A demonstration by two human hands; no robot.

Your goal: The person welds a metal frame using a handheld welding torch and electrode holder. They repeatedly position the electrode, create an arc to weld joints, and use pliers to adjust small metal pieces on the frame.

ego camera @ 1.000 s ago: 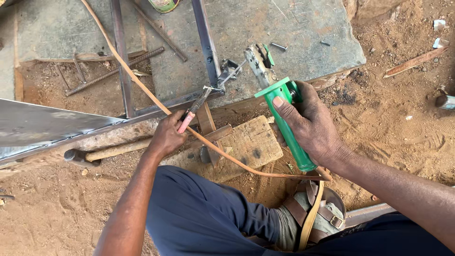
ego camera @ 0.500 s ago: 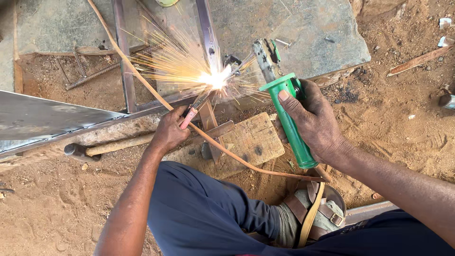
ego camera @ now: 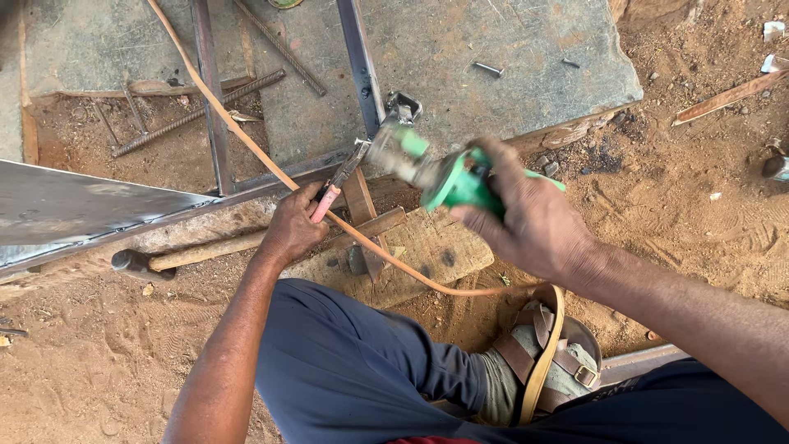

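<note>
Left hand [ego camera: 292,230] clamped on electrode holder [ego camera: 337,185], tip at steel frame [ego camera: 362,62] joint, 12 o'clock. Right hand [ego camera: 526,218] grips blurred green tool [ego camera: 448,177], 3 o'clock. Risk: cable [ego camera: 246,136] across knee may snag; bare hands could burn.

Bare forearms without sleeves; dark blue trousers [ego camera: 345,370]; a brown strapped sandal [ego camera: 546,362] with a metal buckle.

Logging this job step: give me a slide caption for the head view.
Left hand grips an electrode holder at a steel frame; right hand holds a blurred green tool.
</note>
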